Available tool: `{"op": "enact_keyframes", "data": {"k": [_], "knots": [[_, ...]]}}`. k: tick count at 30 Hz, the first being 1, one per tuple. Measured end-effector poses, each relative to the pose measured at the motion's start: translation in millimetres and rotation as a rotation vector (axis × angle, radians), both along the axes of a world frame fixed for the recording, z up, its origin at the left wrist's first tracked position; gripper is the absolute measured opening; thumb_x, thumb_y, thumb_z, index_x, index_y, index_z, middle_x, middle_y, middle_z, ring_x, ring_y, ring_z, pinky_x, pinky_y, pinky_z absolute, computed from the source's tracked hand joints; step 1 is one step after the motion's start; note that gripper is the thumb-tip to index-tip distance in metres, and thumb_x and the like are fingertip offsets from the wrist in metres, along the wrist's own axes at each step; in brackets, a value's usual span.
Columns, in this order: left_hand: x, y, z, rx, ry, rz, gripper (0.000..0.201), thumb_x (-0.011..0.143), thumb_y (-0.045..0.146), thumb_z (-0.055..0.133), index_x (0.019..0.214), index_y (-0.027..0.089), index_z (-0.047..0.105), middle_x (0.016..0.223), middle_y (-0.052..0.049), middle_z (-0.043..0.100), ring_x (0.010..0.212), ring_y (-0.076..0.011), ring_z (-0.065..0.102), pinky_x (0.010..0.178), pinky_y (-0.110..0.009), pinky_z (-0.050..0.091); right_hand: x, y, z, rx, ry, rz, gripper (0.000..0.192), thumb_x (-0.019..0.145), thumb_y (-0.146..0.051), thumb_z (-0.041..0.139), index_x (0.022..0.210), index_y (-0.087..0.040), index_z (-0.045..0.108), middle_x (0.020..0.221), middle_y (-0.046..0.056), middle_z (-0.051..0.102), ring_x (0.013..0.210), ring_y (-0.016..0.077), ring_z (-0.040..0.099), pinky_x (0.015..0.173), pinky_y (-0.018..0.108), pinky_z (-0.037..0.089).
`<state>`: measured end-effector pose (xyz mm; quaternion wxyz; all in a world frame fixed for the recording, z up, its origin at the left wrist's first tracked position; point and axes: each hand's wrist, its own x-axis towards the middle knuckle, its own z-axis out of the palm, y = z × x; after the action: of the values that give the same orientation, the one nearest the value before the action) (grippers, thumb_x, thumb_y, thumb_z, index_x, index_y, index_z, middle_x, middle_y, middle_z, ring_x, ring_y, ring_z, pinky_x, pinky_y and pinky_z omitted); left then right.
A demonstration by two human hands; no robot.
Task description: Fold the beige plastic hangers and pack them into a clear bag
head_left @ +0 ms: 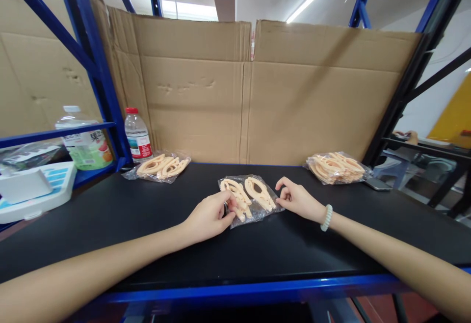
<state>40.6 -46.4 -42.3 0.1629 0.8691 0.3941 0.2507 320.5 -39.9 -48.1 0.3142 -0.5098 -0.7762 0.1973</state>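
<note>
Head view: both hands' curled fingers [224, 204] pinch bag [253, 196]

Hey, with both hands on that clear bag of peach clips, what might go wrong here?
1. The clear bag looks slippery; the left hand and right hand pinch only its edges, so it may slide on the black table.
2. The clips lie loose inside and might bunch or spill out.

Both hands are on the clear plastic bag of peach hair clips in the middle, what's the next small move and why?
Probably press the bag's open edge flat. The left hand pinches the clear plastic bag of peach hair clips at its left edge, and the right hand touches its right corner.
</note>
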Motion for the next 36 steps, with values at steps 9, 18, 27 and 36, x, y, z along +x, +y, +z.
{"op": "enact_keyframes", "data": {"k": [9, 18, 27, 36], "knots": [[-4.9, -2.7, 6.1, 0.369, 0.163, -0.25, 0.024, 0.083, 0.016, 0.047, 0.105, 0.021, 0.054, 0.126, -0.01, 0.047, 0.117, -0.0261, 0.044, 0.096, -0.041, 0.04, -1.4, -2.5, 2.5, 0.188, -0.268, 0.016, 0.015, 0.081, -0.011, 0.051, 0.073, -0.018, 0.062, 0.067, 0.0, 0.061, 0.062, 0.0129, 0.054, 0.064, 0.025, 0.042], [-1.3, -1.7, 11.2, 0.237, 0.321, -0.358, 0.042, 0.087, 0.036, 0.051, 0.128, 0.029, 0.046, 0.147, -0.009, 0.033, 0.136, -0.0319, 0.025, 0.107, -0.055, 0.022, 16.6, 0.0, 4.3, 0.218, -0.488, -0.021, 0.025, 0.085, -0.007, 0.046, 0.08, -0.017, 0.069, 0.081, 0.005, 0.067, 0.081, 0.0183, 0.059, 0.08, 0.03, 0.044], [72.7, -5.1, 12.3, 0.381, 0.319, -0.533, 0.055, 0.083, 0.048, 0.056, 0.134, 0.033, 0.042, 0.141, -0.011, 0.041, 0.126, -0.0335, 0.039, 0.102, -0.056, 0.027, 83.9, -9.4, 14.8, 0.069, -0.701, -0.23, 0.019, 0.073, -0.004, 0.052, 0.071, -0.017, 0.066, 0.072, 0.003, 0.069, 0.07, 0.0172, 0.062, 0.063, 0.024, 0.043], [151.2, 11.4, 9.8, 0.386, 0.122, -0.667, 0.048, 0.087, 0.044, 0.051, 0.13, 0.025, 0.045, 0.136, -0.009, 0.047, 0.128, -0.0286, 0.038, 0.105, -0.049, 0.027, 150.0, -14.4, 31.6, 0.165, -0.757, -0.624, 0.024, 0.088, -0.011, 0.039, 0.09, -0.009, 0.063, 0.095, 0.018, 0.067, 0.091, 0.0263, 0.063, 0.072, 0.031, 0.042]]}}
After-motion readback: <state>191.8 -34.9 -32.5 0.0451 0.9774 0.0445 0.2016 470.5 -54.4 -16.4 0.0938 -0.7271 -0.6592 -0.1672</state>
